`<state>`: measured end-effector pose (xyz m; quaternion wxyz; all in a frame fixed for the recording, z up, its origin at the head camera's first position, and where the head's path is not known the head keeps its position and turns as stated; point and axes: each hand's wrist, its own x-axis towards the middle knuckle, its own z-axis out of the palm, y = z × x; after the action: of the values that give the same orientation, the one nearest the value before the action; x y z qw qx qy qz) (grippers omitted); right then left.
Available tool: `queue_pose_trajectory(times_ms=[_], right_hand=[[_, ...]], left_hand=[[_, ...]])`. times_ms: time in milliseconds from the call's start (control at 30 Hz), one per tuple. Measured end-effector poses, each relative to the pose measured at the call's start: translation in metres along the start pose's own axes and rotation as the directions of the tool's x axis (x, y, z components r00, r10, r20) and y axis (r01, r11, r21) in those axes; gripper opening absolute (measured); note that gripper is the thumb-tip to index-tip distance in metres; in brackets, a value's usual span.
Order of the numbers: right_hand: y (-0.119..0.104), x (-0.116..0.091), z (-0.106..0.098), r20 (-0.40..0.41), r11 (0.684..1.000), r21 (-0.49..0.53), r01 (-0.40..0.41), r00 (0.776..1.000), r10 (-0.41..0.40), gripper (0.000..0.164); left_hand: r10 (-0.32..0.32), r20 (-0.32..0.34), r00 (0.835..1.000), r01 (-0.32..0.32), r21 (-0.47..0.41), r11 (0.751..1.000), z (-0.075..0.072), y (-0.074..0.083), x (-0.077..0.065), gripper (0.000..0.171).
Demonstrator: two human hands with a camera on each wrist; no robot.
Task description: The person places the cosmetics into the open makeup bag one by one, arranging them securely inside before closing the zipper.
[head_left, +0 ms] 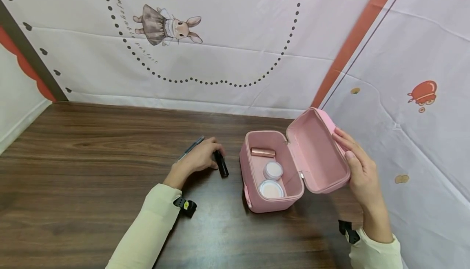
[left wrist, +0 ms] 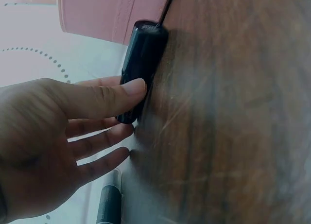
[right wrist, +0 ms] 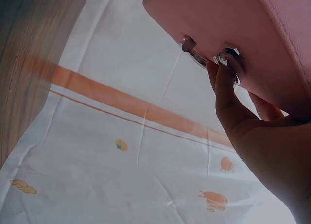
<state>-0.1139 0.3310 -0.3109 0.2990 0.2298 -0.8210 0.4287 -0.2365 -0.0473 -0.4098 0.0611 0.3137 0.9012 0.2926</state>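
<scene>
My left hand [head_left: 200, 156] pinches a glossy black cosmetic tube [head_left: 221, 165] low at the table, thumb on one side and fingers on the other, as the left wrist view also shows of this tube [left wrist: 145, 49]. Just to its right stands a pink cosmetic case [head_left: 247, 179] with its lid [head_left: 317, 150] swung back to the right. Inside lie a rose-gold tube [head_left: 262, 152] and two round white-topped jars [head_left: 273, 170]. My right hand [head_left: 361, 169] holds the lid by its outer edge. In the right wrist view its fingers [right wrist: 226, 90] are by the metal fittings [right wrist: 227, 58].
A slim pen-like item [head_left: 191, 148] lies behind my left hand, partly hidden by it. The dark wooden table [head_left: 92, 179] meets a printed white cloth [head_left: 227, 65] at the back, and more cloth hangs close on the right, beside the lid.
</scene>
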Motion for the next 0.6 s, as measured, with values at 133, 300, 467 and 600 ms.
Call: queue_pose_trajectory(times_ms=[133, 300, 467, 600], right_hand=[[-0.001, 0.0, 0.0, 0.001, 1.0, -0.001, -0.005, 1.0, 0.005, 0.037], [-0.001, 0.0, 0.0, 0.001, 1.0, 0.001, -0.003, 1.0, 0.003, 0.037], [-0.001, 0.001, 0.0, 0.001, 1.0, 0.0, -0.003, 1.0, 0.003, 0.037], [-0.002, 0.001, 0.0, 0.004, 1.0, -0.002, -0.009, 1.0, 0.009, 0.037]], left_hand=[[0.02, 0.004, 1.0, -0.02, -0.039, 0.999, -0.002, -0.004, 0.0, 0.03], [0.028, -0.008, 1.0, -0.029, -0.096, 0.995, -0.002, -0.01, -0.001, 0.028], [0.018, 0.027, 0.999, -0.012, -0.199, 0.98, -0.002, -0.017, -0.002, 0.031], [0.01, 0.059, 0.998, 0.005, -0.256, 0.967, -0.002, -0.022, -0.002, 0.034]])
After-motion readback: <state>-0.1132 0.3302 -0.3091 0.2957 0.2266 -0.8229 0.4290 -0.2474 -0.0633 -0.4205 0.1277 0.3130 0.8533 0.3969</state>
